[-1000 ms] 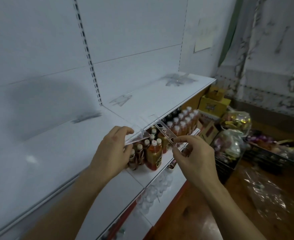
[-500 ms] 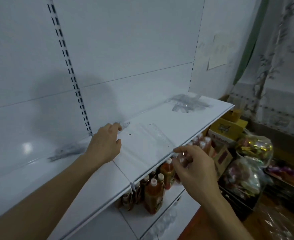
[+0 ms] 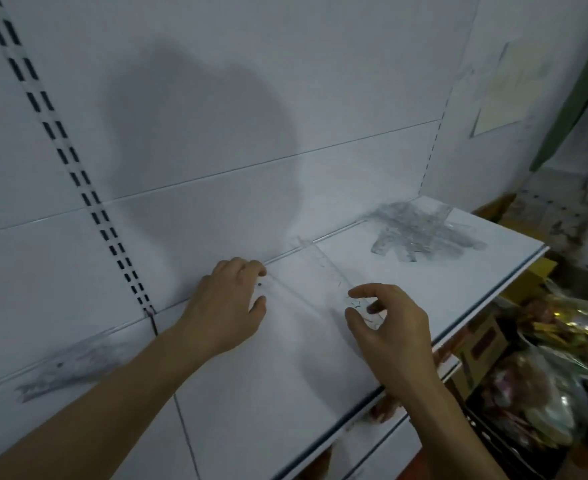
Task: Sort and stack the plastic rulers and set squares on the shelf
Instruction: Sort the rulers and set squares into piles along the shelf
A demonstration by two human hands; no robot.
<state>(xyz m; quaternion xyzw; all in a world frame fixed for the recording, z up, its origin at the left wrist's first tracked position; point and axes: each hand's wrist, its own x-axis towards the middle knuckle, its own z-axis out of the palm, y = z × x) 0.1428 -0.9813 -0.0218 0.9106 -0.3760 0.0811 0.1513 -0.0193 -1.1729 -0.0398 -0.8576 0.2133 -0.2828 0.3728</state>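
A clear plastic set square (image 3: 315, 289) lies flat on the white shelf (image 3: 458, 282), hard to see against it. My left hand (image 3: 228, 301) grips its left corner near the back wall, fingers curled over it. My right hand (image 3: 387, 327) pinches its right corner between thumb and forefinger. A loose heap of clear rulers and set squares (image 3: 420, 233) lies at the back right of the shelf. Another clear stack (image 3: 70, 368) lies at the far left, beyond my left forearm.
The white back wall carries a slotted upright (image 3: 77, 181) left of my hands. Below the shelf's front edge is a lower shelf. Boxes and wrapped packets (image 3: 562, 358) crowd the floor at the right.
Both hands have brought the set square from in front of the shelf edge onto the shelf top. My view has moved closer and higher over the shelf.
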